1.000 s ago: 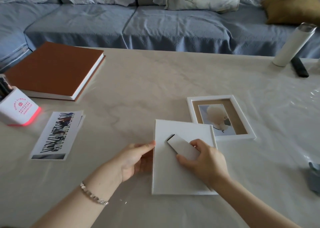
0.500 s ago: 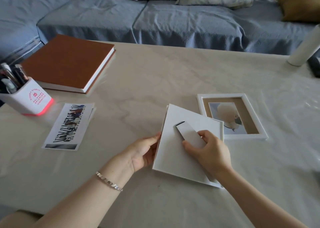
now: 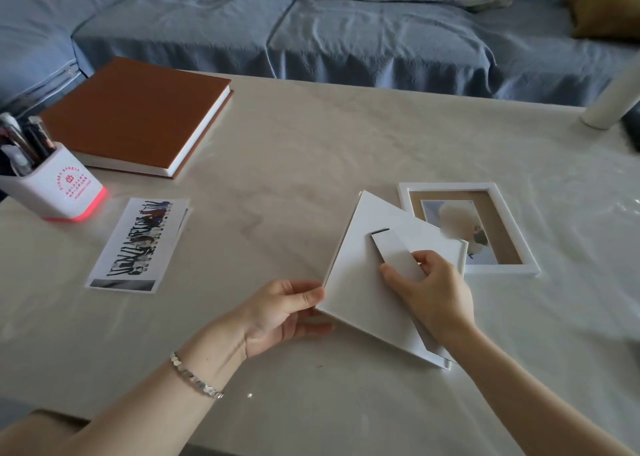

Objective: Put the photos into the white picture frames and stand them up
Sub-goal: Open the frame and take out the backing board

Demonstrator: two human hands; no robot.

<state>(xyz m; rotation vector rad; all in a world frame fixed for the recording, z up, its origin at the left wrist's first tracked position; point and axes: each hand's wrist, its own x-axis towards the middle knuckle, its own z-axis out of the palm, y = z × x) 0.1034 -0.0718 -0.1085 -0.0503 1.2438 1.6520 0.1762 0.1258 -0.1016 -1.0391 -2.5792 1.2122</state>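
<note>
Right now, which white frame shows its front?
The frame lying flat on the table, its photo visible. The other frame, gripped by the left hand and right hand, shows its back.

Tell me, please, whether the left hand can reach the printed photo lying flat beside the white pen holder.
Probably yes, once freed: the left hand grips the face-down white picture frame, and only bare table separates it from the photo.

Far left corner of the pale marble-look table: a large rust-brown hardcover book lies flat and closed. Just in front, at the left edge, stands a white plastic pen holder with a glowing red base. Far right corner, a white cylindrical bottle. Beyond the far edge, a blue-grey fabric sofa carries a mustard cushion.
</note>
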